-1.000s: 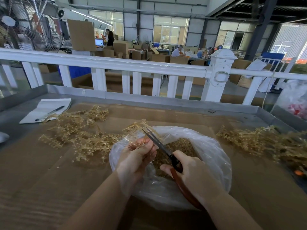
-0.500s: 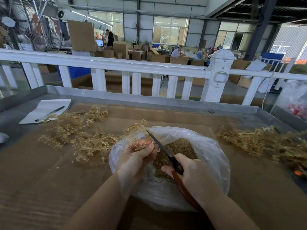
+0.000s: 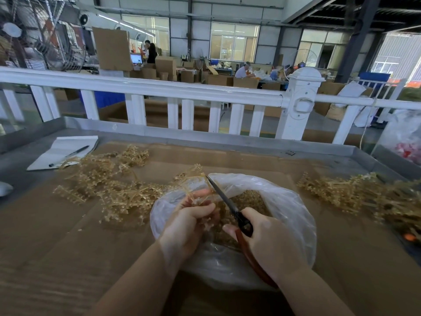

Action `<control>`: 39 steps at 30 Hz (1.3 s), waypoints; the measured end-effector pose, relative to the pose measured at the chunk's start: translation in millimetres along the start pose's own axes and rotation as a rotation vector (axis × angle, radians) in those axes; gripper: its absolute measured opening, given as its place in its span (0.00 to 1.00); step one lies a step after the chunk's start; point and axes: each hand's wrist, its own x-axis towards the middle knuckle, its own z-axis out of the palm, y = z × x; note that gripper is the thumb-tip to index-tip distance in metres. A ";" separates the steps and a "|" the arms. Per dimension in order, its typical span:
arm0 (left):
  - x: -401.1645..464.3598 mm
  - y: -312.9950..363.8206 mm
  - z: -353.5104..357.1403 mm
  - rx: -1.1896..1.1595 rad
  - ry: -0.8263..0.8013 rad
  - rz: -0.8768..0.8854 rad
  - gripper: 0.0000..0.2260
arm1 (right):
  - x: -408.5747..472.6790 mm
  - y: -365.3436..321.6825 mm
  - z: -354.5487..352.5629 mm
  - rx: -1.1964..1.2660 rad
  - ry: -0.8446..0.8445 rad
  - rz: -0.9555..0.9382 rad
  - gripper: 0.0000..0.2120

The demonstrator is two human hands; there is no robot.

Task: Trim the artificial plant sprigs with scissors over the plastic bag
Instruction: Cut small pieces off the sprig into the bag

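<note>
Over the plastic bag at near centre, we see the left hand clenched round a gold sprig, and the right hand gripping the scissors, blades closed, tip at the sprig. Cardboard-covered table; loose sprigs left and far right; white fence beyond; notepad and pen far left.

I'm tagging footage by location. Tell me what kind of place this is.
Most likely a factory or packing workshop. Stacked cardboard boxes and seated workers fill a high hall behind the white railing, and heaps of golden sprigs lie on the worktable beside a plastic bag of trimmings.
</note>
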 end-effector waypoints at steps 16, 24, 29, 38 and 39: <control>6.4 -4.5 -5.0 -0.009 0.056 -0.017 0.04 | 3.3 1.8 -6.7 0.156 -0.014 0.068 0.15; 5.6 -4.5 -3.5 -0.031 0.081 -0.009 0.07 | 3.1 1.6 -6.6 0.178 -0.021 0.056 0.15; 7.5 -6.6 -3.4 -0.043 0.128 -0.001 0.06 | -4.2 1.9 -3.8 -0.003 -0.012 -0.018 0.17; 6.1 -5.9 -1.0 -0.050 0.183 -0.013 0.05 | -4.0 2.5 -1.7 -0.217 -0.010 -0.090 0.17; 6.0 -5.8 -0.6 -0.051 0.186 -0.015 0.05 | -3.3 2.1 -2.0 -0.236 -0.007 -0.092 0.17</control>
